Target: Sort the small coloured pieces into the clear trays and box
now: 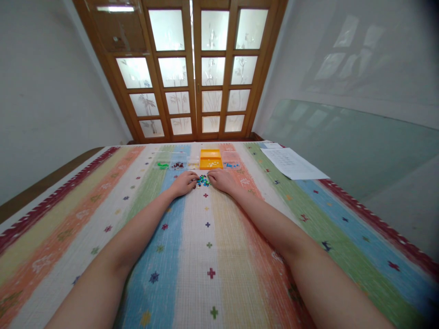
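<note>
A small mixed pile of tiny blue, green, dark and pale pieces (pixel 203 181) lies on the striped tablecloth. My left hand (pixel 185 183) rests at the pile's left side, its fingers bent together and the tips touching the nearest pieces. From the right, my right hand (pixel 221 180) meets the pile with curled fingers, closed as well. Whatever either hand pinches is too small to make out. Just beyond the hands stands an open yellow box (pixel 211 154) with pale pieces in it. Left of it, a clear tray (pixel 154 156) holds green and dark red pieces in separate compartments.
Blue pieces (pixel 231 165) sit in a clear container right of the yellow box. Printed paper sheets (pixel 291 163) lie at the table's right edge. The tablecloth (pixel 199 256) runs to the far edge, before wooden glass-paned doors (pixel 197 68). A glass panel (pixel 343 141) leans at the right wall.
</note>
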Action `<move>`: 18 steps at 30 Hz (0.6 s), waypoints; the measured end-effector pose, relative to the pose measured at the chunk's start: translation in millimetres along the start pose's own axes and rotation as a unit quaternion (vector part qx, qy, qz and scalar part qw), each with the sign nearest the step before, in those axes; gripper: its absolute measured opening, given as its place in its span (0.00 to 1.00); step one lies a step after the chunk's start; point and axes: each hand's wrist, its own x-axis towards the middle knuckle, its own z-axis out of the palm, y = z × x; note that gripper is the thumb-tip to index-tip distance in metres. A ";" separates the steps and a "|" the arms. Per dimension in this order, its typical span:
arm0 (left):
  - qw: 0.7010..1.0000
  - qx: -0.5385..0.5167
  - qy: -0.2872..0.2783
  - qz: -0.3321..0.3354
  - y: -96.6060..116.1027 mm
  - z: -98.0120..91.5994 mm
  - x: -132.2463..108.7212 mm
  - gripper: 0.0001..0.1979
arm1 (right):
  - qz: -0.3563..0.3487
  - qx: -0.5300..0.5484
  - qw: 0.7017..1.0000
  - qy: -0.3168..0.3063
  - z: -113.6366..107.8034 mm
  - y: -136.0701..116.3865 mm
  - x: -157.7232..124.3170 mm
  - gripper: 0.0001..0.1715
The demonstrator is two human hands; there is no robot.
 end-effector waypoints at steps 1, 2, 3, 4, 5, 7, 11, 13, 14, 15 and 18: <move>1.000 -0.002 0.000 0.000 0.0 0.0 -0.1 0.17 | 0.010 -0.001 1.000 0.005 -0.5 0.0 -0.6 0.18; 1.000 -0.003 0.000 -0.001 -0.2 0.1 -0.1 0.17 | 0.016 -0.002 1.000 0.008 -1.1 0.1 -1.2 0.18; 1.000 -0.005 -0.001 -0.002 -0.5 0.2 0.0 0.17 | 0.017 -0.002 1.000 0.009 -1.5 0.2 -1.5 0.18; 1.000 -0.006 -0.001 -0.003 -0.9 0.5 0.0 0.17 | 0.015 -0.001 1.000 0.008 -1.9 0.4 -1.8 0.17; 1.000 -0.006 -0.001 -0.004 -1.3 0.7 0.2 0.17 | 0.010 -0.001 1.000 0.006 -2.2 0.7 -1.8 0.17; 1.000 -0.007 -0.003 -0.004 -2.2 1.2 0.4 0.17 | -0.001 -0.001 1.000 0.000 -2.5 1.2 -1.7 0.17; 1.000 -0.008 -0.001 -0.002 -3.1 1.6 0.3 0.17 | 0.011 -0.009 1.000 -0.001 -2.3 0.7 -1.4 0.17; 1.000 -0.008 0.000 -0.001 -3.5 1.7 0.0 0.17 | 0.020 -0.007 1.000 0.010 -2.8 0.1 -1.7 0.17; 1.000 -0.008 0.000 0.000 -3.9 1.8 -0.1 0.17 | 0.021 -0.004 1.000 0.020 -3.4 0.2 -1.9 0.17; 1.000 -0.009 -0.001 0.001 -4.3 1.9 -0.2 0.17 | 0.022 0.000 0.999 0.033 -4.1 1.0 -2.1 0.17; 1.000 -0.008 0.000 0.006 -6.0 2.6 -0.2 0.17 | 0.038 0.009 0.996 0.077 -7.0 8.6 -1.8 0.17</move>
